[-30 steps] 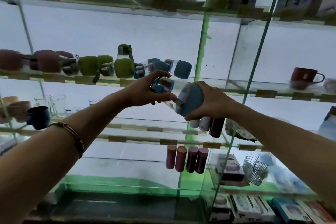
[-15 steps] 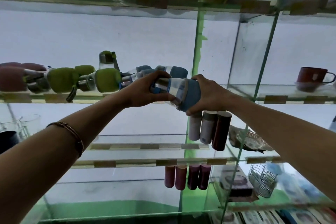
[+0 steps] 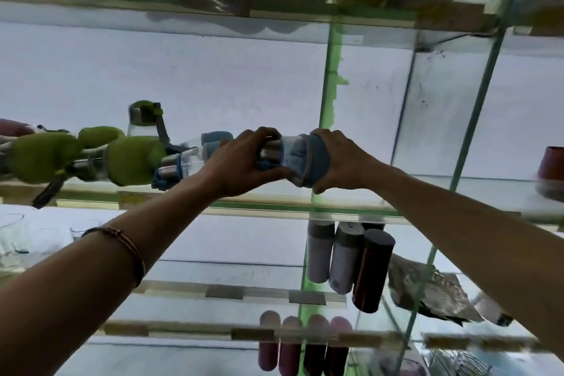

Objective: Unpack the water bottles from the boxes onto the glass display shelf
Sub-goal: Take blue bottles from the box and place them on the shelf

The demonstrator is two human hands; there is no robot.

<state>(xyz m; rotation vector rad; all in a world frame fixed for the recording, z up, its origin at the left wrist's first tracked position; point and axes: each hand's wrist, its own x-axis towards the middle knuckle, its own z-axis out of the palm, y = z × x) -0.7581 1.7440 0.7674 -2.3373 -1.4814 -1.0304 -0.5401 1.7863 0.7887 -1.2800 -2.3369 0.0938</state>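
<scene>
At frame centre-left, green-sleeved bottles (image 3: pixel 131 160) lie on the glass shelf (image 3: pixel 274 207). The left hand (image 3: pixel 244 162) grips the blue-sleeved bottle (image 3: pixel 300 159) at its cap; the right hand (image 3: pixel 341 159) cups its base. Probably light, rigid, slippery; the sleeve gives grip.

Clear glossy bottle (image 3: pixel 293 156) wears a matt blue fabric-looking sleeve, shiny metal collar. Glass shelf (image 3: pixel 274 207) gleams at six o'clock.
</scene>
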